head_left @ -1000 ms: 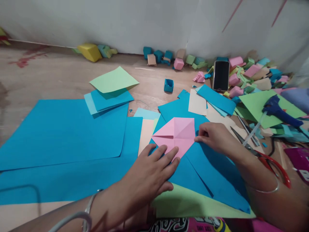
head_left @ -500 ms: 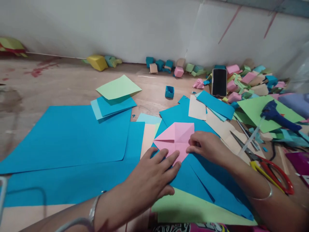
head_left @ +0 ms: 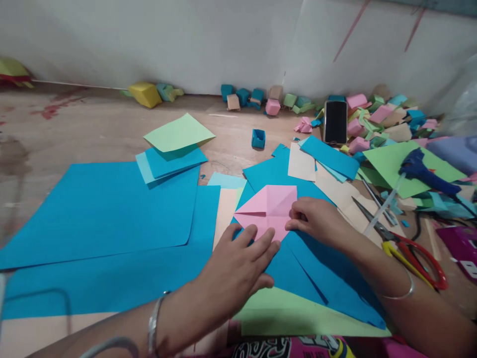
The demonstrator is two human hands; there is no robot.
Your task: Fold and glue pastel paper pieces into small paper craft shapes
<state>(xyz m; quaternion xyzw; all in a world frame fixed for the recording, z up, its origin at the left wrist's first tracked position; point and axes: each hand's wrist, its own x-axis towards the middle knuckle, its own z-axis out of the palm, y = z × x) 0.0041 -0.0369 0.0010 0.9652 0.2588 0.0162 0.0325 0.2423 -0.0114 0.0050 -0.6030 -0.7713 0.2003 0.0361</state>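
Observation:
A pink sheet of paper (head_left: 274, 206) lies on blue sheets, creased across its middle, with its left corners folded in to a point. My left hand (head_left: 242, 263) rests with fingers spread over the lower left edge of the pink paper, fingertips on it. At the right edge, my right hand (head_left: 316, 221) pinches the pink paper between thumb and curled fingers. Under both hands spread large blue paper sheets (head_left: 130, 209). A light green sheet (head_left: 276, 313) shows below them, near the front.
Red-and-yellow-handled scissors (head_left: 417, 261) and a blue glue gun (head_left: 413, 166) lie to the right. A phone (head_left: 335, 122) leans by a heap of coloured paper pieces (head_left: 383, 117). A small blue open paper box (head_left: 258, 138) stands mid-table; a yellow paper block (head_left: 146, 94) sits by the wall.
The view has shifted slightly, so things sit a little further left and higher. Both hands keep nearly the same hold on the pink paper.

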